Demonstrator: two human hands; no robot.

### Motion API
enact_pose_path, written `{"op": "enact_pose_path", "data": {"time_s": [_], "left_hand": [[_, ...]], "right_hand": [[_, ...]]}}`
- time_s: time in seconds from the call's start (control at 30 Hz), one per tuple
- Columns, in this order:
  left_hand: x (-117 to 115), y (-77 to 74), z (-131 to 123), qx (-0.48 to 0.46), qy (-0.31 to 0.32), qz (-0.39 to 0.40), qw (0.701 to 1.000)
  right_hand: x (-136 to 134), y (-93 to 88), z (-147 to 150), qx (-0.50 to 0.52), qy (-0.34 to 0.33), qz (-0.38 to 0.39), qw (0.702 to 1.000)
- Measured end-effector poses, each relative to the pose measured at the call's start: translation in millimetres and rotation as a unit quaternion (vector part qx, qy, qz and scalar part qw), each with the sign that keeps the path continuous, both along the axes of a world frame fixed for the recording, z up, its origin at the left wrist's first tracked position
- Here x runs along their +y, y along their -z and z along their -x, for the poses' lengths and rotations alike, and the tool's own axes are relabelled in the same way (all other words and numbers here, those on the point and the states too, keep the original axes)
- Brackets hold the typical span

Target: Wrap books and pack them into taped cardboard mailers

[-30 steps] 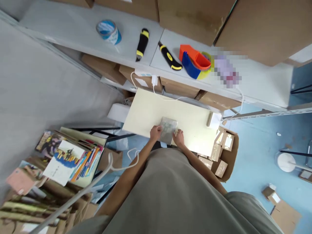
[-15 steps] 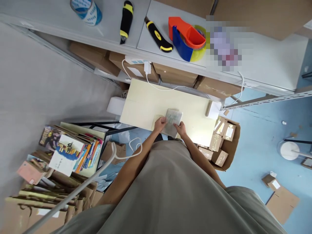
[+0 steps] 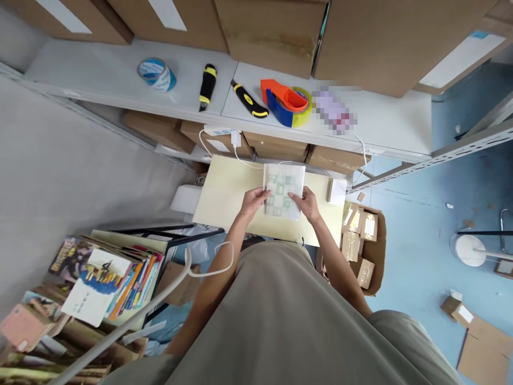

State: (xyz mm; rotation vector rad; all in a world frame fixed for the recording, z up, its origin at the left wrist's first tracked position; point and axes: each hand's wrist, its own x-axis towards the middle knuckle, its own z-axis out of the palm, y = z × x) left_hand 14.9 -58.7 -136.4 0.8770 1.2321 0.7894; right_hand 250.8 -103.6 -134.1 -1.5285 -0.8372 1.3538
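Between my two hands is a flat white packet [image 3: 284, 184] with a faint green pattern of squares, raised above the pale yellow tabletop [image 3: 224, 198]. My left hand [image 3: 253, 202] grips its left edge, thumb on the face toward me. At the right edge my right hand [image 3: 306, 204] grips it the same way, fingers behind. What is inside the packet cannot be made out. A white box [image 3: 337, 191] sits at the table's right end.
On the grey shelf [image 3: 184, 69] ahead lie a blue tape roll [image 3: 157, 75], two utility knives [image 3: 207, 87] and a tape dispenser [image 3: 286, 101]. Cardboard boxes stand above and below. An open carton [image 3: 377, 251] of small boxes is at right, books [image 3: 134, 278] at left. A grey cable stand [image 3: 160, 286] crosses the left foreground.
The packet has come up from the tabletop toward me and now stands with its patterned face more visible. Both hands rose with it and moved apart. The camera view has tilted upward.
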Motion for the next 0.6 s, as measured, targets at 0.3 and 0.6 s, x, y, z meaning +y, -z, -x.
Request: {"op": "enact_pose_path", "data": {"time_s": [0.3,0.6], "left_hand": [[-0.9,-54.2,-13.1,0.123,-0.105,-0.174,0.971],[-44.7,-81.5,-26.2,0.161,-0.001,-0.213,0.964]], "right_hand": [[10.9,-51.4,46.9,-0.209,0.032,-0.125,0.969],[5.5,-64.2,82.9,-0.025,0.015,-0.137,0.99]]}}
